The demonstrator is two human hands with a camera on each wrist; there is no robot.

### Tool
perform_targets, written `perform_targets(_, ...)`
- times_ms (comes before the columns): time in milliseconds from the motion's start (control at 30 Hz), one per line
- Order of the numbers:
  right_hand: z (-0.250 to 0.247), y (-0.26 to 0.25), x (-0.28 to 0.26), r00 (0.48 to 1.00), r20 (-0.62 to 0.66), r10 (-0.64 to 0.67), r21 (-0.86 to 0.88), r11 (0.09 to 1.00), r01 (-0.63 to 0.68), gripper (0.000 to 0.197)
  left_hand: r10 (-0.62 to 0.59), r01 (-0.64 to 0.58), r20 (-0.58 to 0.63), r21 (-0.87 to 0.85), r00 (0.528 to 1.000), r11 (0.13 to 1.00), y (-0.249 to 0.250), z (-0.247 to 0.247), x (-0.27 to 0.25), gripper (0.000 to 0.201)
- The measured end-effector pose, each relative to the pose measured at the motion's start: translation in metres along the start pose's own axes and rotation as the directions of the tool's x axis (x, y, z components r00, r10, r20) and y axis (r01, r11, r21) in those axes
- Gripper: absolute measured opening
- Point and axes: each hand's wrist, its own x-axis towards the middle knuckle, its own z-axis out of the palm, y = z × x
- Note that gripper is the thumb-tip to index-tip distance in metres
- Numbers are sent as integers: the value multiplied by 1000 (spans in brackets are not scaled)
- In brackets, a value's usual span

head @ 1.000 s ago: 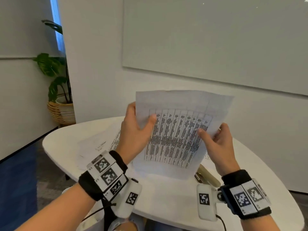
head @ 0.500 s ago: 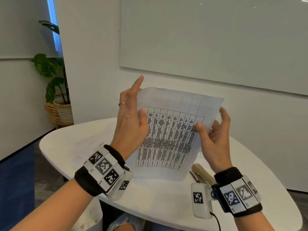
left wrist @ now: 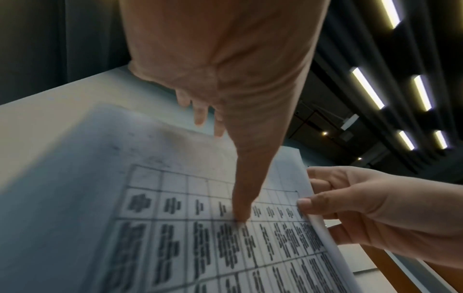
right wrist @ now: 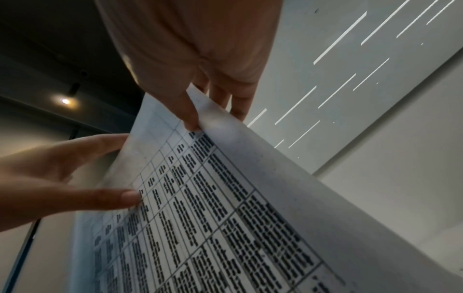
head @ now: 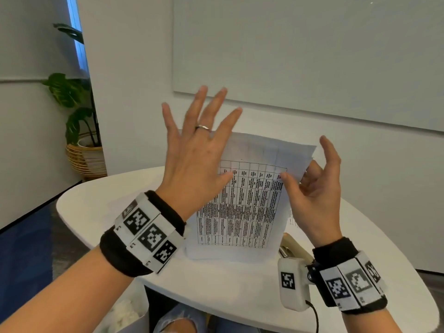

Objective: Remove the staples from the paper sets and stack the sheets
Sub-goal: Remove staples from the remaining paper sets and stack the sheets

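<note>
A printed paper set (head: 245,207) with a table of text is held upright over the white table (head: 216,284). My right hand (head: 300,179) pinches its upper right edge, thumb in front and fingers behind, with the index finger raised. My left hand (head: 216,145) is spread wide at the upper left corner; only its thumb tip touches the printed face. The left wrist view shows that thumb (left wrist: 240,198) pressing on the paper set (left wrist: 175,228). In the right wrist view my right thumb (right wrist: 188,115) clamps the paper set's (right wrist: 250,198) edge. No staple is visible.
A beige stapler-like tool (head: 292,248) lies on the table under my right wrist. Loose printed sheets (head: 120,203) lie flat on the table's left part, another peeks out at the right. A potted plant in a basket (head: 81,145) stands on the floor far left.
My left hand has let go of the paper's left edge and spread its fingers, leaving only the thumb on the sheet. The right hand keeps its pinch.
</note>
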Motion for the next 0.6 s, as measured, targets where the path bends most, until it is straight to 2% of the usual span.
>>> perform_targets(33,2,-2,-1,1000,11,-6,5,1000,6,80,40,-40,24,9,999,999,3,-1,3,89)
perform_targets(100,5,-4,-3,999,24,-25,4,1000,25,78,51,-49,24,-66,998,997,8,-2,8,53)
perform_targets(167,6,0,-3,999,28,-24,-32,999,24,74,-31,40,44,-227,999,973,10,-3,7,23)
perform_targets(200,5,4,-3,1000,29,-8,-80,997,11,73,-81,90,45,-291,996,953,8,-3,6,17)
perform_targets(300,-3,19,-3,995,-9,99,-287,953,-98,87,-244,212,-17,-438,970,874,-8,-3,1,17)
perform_targets(367,-10,32,-4,968,-155,198,-381,892,-243,113,-352,295,6,-559,936,775,-29,-2,-3,25)
perform_targets(400,-16,41,-4,939,-231,255,-374,868,-328,129,-387,326,43,-629,921,705,-40,0,-4,28)
perform_targets(467,-22,56,-4,863,-305,402,-237,846,-478,149,-439,384,133,-738,889,554,-58,4,-9,29)
perform_targets(533,-26,69,-5,792,-289,537,-63,815,-576,150,-454,421,218,-807,864,414,-70,10,-17,28)
perform_targets(600,-29,78,-9,772,-202,603,32,792,-610,146,-443,446,303,-855,844,265,-76,19,-27,30)
